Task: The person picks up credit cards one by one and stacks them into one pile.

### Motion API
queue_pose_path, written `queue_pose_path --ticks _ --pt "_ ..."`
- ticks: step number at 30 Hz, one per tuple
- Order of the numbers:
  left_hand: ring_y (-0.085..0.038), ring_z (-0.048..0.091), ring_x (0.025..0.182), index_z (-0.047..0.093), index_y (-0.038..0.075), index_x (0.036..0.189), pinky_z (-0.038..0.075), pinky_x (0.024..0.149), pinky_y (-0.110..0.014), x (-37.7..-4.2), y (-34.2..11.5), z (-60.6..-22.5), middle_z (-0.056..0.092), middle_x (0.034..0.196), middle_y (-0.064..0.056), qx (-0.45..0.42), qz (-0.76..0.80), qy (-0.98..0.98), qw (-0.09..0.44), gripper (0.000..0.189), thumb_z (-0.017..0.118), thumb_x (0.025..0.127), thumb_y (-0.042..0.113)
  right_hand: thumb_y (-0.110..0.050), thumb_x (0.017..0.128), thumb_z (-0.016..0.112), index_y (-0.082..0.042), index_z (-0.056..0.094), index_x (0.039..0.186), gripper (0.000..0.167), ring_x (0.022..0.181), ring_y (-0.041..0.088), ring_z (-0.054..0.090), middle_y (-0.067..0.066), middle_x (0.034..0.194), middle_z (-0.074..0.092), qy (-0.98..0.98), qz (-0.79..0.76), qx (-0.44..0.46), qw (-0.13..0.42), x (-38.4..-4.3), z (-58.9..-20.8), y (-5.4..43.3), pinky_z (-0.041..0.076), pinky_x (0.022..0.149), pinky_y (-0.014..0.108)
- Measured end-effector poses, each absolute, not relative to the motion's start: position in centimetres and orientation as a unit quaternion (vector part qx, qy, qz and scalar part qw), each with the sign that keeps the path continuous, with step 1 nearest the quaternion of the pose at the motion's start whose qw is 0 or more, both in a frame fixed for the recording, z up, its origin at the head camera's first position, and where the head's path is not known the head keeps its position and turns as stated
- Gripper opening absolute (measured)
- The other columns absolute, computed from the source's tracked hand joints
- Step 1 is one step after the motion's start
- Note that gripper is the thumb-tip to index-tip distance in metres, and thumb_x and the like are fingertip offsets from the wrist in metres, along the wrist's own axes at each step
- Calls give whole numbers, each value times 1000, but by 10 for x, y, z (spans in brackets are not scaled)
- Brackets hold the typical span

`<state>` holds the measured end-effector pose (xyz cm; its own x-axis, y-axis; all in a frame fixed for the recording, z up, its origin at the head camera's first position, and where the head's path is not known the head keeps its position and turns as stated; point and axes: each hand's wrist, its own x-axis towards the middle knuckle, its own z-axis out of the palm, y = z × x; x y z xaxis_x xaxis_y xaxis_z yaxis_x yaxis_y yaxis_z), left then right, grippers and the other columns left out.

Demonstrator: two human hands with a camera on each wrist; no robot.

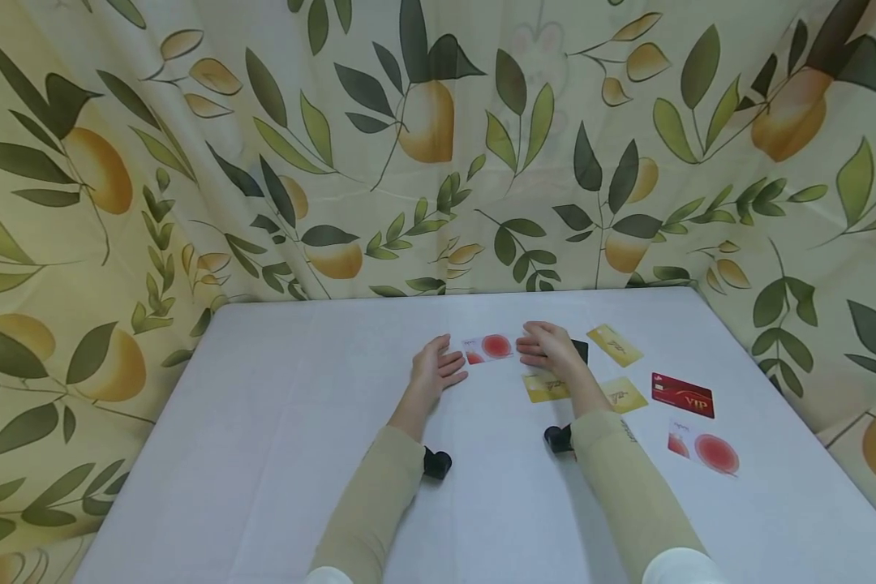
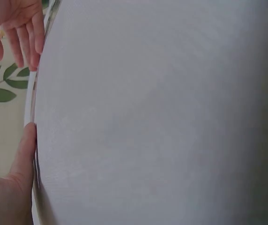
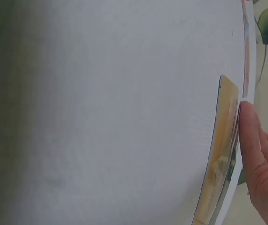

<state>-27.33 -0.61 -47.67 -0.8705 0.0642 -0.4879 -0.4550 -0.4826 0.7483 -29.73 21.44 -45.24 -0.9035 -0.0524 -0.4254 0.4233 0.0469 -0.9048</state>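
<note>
A white card with a red circle [image 1: 487, 349] lies flat on the white table [image 1: 321, 438], between my two hands. My left hand [image 1: 435, 365] is just left of it, fingers extended and holding nothing; in the left wrist view that hand [image 2: 12, 183] shows at the lower left. On the card's right side is my right hand [image 1: 551, 349], its fingers fairly straight and nothing gripped. Under and beside the right hand are a gold card [image 1: 543, 388] and a dark card [image 1: 581, 350], the latter partly hidden. The right wrist view shows a gold card [image 3: 218, 154] near the right hand [image 3: 265, 173].
Farther right lie two more gold cards, one at the back [image 1: 615, 345] and another [image 1: 628, 395] partly behind the right forearm. A red VIP card [image 1: 682, 396] and a second red-circle card [image 1: 704, 448] are at the right. A fruit-patterned curtain [image 1: 438, 203] hangs behind the table.
</note>
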Motion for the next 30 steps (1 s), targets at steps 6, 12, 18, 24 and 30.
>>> queue_pose_path --ticks 6,12,18,24,30 --pt "-32 57 108 41 0 133 49 86 -48 -274 -3 -475 54 122 -25 -207 838 477 168 57 54 88 32 -27 98 37 -1 22 143 54 98 19 60 28 131 43 702 -676 124 189 -296 -453 212 50 88 34" --pt "-33 56 110 38 -2 133 47 89 -49 -276 -1 -473 53 123 -25 -218 836 468 185 59 55 88 32 -26 99 36 -1 20 143 53 96 16 60 25 131 44 694 -677 130 208 -296 -453 211 52 84 33" --pt "-31 57 109 40 -3 129 47 90 -48 -277 -1 -472 54 122 -23 -227 832 469 192 55 53 89 33 -23 99 37 1 20 143 53 96 15 59 25 134 40 679 -687 132 222 -297 -449 211 48 90 37" --pt "-30 55 111 41 -3 128 45 93 -48 -276 -2 -471 54 124 -22 -226 837 454 204 55 53 89 34 -20 98 37 0 22 143 51 99 17 59 24 136 38 656 -705 142 230 -298 -450 212 46 93 37" --pt "-29 56 110 42 -1 127 45 93 -47 -275 -4 -472 56 122 -20 -226 842 444 205 53 52 89 34 -19 99 35 0 23 143 49 101 20 58 25 137 36 643 -714 143 235 -297 -448 212 45 94 36"
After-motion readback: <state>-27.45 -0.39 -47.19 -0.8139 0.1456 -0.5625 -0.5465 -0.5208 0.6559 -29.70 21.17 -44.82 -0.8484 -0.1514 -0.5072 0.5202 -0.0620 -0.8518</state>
